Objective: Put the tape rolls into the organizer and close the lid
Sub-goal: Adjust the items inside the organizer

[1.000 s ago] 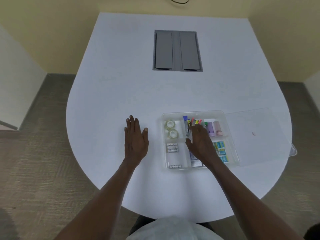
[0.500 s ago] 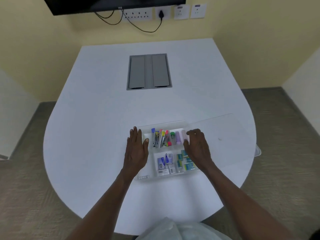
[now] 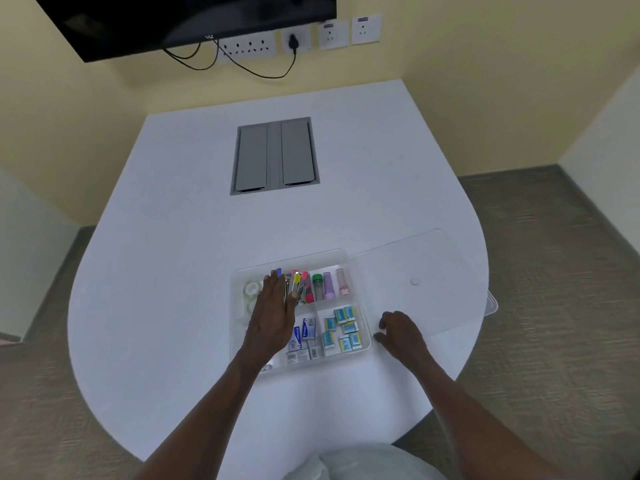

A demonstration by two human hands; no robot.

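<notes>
Tape rolls (image 3: 252, 289): two clear glossy rings, seen in the far-left compartment of the organizer (image 3: 360, 349), just left of the left hand's fingertips. Smooth white rounded table (image 3: 173, 271) is under everything. Flat transparent lid (image 3: 433, 268) with rounded corners is laid open beyond the right hand. Shallow clear-plastic divided tray is partly covered by the left hand (image 3: 273, 320), held flat, fingers extended, nothing grasped. Right hand (image 3: 398, 334) is curled loosely at the tray's right wall; contact cannot be told. Small teal boxes (image 3: 343, 329) are seen between the hands.
</notes>
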